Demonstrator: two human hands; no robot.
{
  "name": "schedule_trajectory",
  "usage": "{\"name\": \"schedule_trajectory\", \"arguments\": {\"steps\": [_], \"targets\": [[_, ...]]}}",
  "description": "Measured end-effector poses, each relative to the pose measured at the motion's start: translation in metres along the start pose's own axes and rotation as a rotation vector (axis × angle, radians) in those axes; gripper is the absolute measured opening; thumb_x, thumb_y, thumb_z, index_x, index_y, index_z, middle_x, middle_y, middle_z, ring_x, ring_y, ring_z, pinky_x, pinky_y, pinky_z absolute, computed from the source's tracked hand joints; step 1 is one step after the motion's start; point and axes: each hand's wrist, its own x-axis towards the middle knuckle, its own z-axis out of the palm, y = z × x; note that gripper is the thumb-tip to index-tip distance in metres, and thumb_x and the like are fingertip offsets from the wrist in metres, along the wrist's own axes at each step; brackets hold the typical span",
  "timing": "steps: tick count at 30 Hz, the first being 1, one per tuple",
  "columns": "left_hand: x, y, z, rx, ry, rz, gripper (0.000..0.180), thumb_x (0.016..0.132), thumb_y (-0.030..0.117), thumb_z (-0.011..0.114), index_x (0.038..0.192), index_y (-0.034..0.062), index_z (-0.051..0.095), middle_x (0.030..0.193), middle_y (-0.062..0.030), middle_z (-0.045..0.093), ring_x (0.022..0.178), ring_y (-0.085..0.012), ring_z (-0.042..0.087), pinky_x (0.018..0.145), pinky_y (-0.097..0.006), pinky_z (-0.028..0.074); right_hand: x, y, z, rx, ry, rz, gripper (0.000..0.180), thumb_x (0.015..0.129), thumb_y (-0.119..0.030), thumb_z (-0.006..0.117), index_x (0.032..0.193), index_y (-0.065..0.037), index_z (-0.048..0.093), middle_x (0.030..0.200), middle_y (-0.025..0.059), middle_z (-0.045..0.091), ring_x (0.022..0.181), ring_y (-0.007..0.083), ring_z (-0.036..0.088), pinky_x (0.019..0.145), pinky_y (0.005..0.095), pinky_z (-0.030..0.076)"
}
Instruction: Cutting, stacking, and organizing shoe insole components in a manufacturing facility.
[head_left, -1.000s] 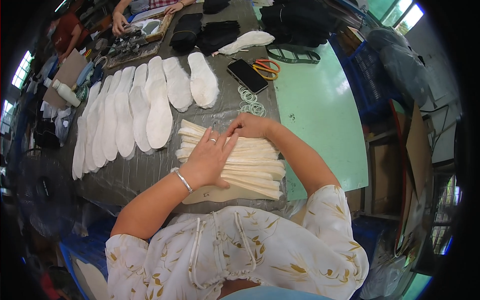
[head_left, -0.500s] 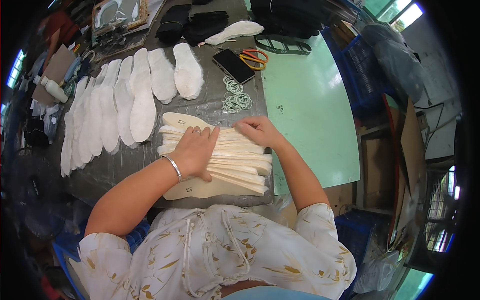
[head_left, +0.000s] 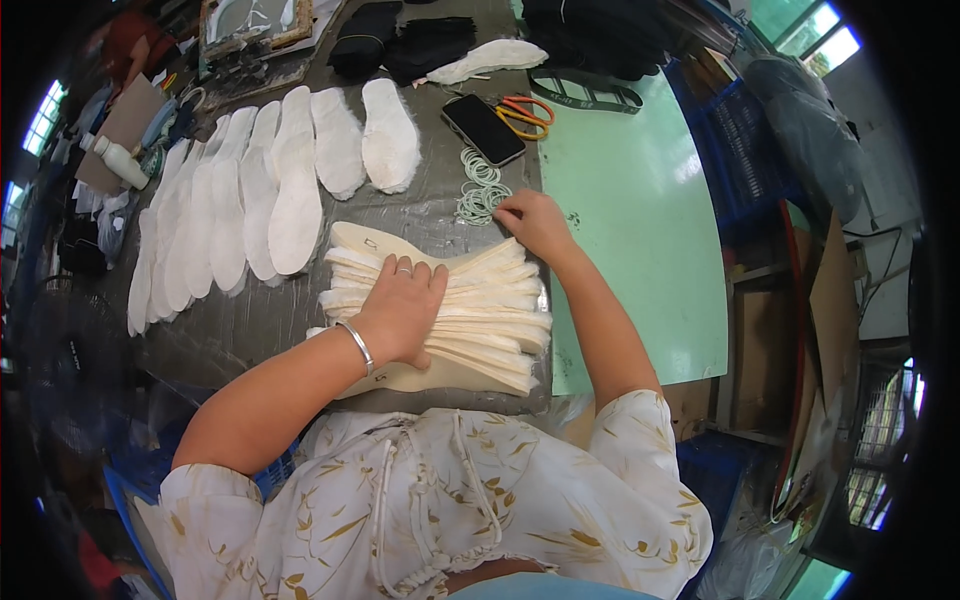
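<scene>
head view
left hand (head_left: pixel 405 310): laid flat, palm down, on the insole stack; fingers spread a little, nothing gripped; a ring and a wrist bangle are worn.
right hand (head_left: pixel 535 222): set at the stack's far right corner, at 1 o'clock from the left hand; fingers curled narrow, tips touching the rubber bands; whether a band is pinched cannot be told.
insole stack (head_left: pixel 480 310): cream insoles fanned in one pile at the near table edge, just in front of the person; pressed under the left hand, the fan opening toward 3 o'clock.
rubber bands (head_left: pixel 480 190): a small heap of pale rings at 12 o'clock from the stack, just beside the right fingertips.
white insoles (head_left: pixel 270 200): laid in an overlapping row at 10 to 11 o'clock from the stack, apart from it.
phone (head_left: pixel 483 128): dark, lying flat at 12 o'clock beyond the bands.
scissors (head_left: pixel 525 115): orange handles, touching the phone's right side.
table (head_left: pixel 260 320): grey sheet under the insoles.
green board (head_left: pixel 630 200): at 2 o'clock, its left edge next to the stack and under the right forearm.
bottle (head_left: pixel 115 160): white, at 10 o'clock near the far left edge.
</scene>
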Motion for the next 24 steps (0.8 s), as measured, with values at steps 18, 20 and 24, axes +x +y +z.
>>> {"name": "schedule_trajectory", "arguments": {"steps": [18, 20, 24], "targets": [[0.034, -0.063, -0.064, -0.551, 0.106, -0.025, 0.096, 0.057, 0.038, 0.082, 0.134, -0.0054, 0.044, 0.12, -0.0233, 0.064, 0.108, -0.0335, 0.065, 0.096, -0.037, 0.049, -0.132, 0.007, -0.054, 1.12, 0.511, 0.665, 0.012, 0.094, -0.017, 0.066, 0.095, -0.005, 0.063, 0.073, -0.0007, 0.06, 0.061, 0.0041, 0.051, 0.053, 0.0208, 0.042], [0.033, -0.071, -0.084, -1.163, 0.065, 0.125, 0.101, 0.057, 0.04, 0.084, 0.138, -0.0041, 0.043, 0.125, -0.0179, 0.062, 0.112, -0.0298, 0.063, 0.098, -0.038, 0.049, -0.13, -0.001, -0.062, 0.912, 0.442, 0.678, 0.017, 0.092, -0.018, 0.066, 0.095, -0.001, 0.066, 0.073, -0.0006, 0.061, 0.063, 0.0056, 0.051, 0.057, 0.0235, 0.043], [0.037, -0.073, -0.062, -1.714, 0.16, 0.294, 0.108, 0.057, 0.038, 0.084, 0.146, -0.0016, 0.038, 0.136, -0.0165, 0.055, 0.124, -0.0277, 0.056, 0.104, -0.039, 0.045, -0.091, -0.021, -0.059, 0.639, 0.36, 0.398, 0.027, 0.085, -0.024, 0.068, 0.094, 0.001, 0.072, 0.076, 0.0057, 0.068, 0.069, 0.0125, 0.059, 0.066, 0.0298, 0.049]]}}
